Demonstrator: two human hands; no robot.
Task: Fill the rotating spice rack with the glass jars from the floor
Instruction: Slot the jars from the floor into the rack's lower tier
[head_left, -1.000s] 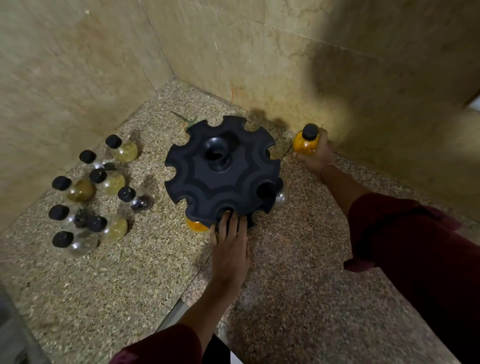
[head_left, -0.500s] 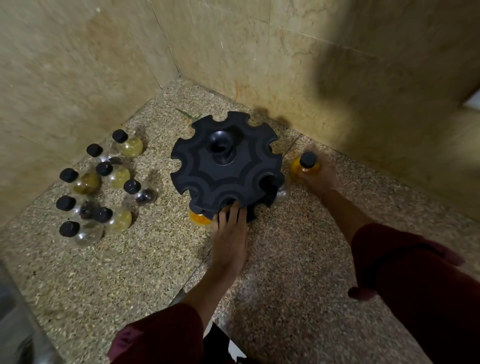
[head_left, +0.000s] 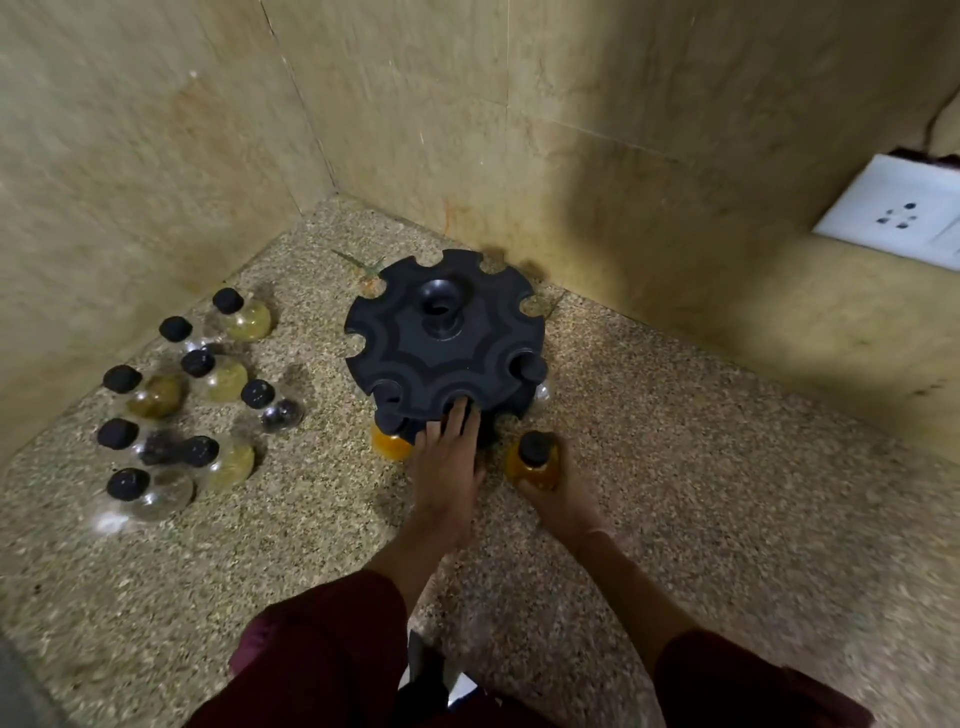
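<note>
- Eight glass jars (head_left: 197, 364) with black caps stand in a cluster on the speckled floor (head_left: 727, 467), to the left of the rotating spice rack (head_left: 447, 343) and well apart from it.
- The right hand (head_left: 569, 501) has its fingers curled round the belly of an orange jar (head_left: 535, 467), gripping the glass below the black cap.
- The orange jar is just beside the near right edge of the rack, low down. Whether its base touches the floor cannot be told.
- Orientation: the jar is upright, its long axis vertical and its cap pointing up, with at most a slight lean.
- The left hand (head_left: 447, 467) lies flat with straight fingers, fingertips pressing on the near rim of the rack at an empty notch. It grasps nothing.
- Two jars appear seated under the top disc: a second orange jar (head_left: 387, 444) at the near left and a clear jar (head_left: 542, 392) at the right.
- Step in hand, as judged: load the held jar into a free notch.
- Procedure: steady the disc with the left hand so it cannot rotate, clear the fingertips from the chosen notch, hold the jar vertical, and slide its neck in sideways at rim height.
- Caution: the jar is glass over a hard floor, so do not release it before the neck seats.
</note>
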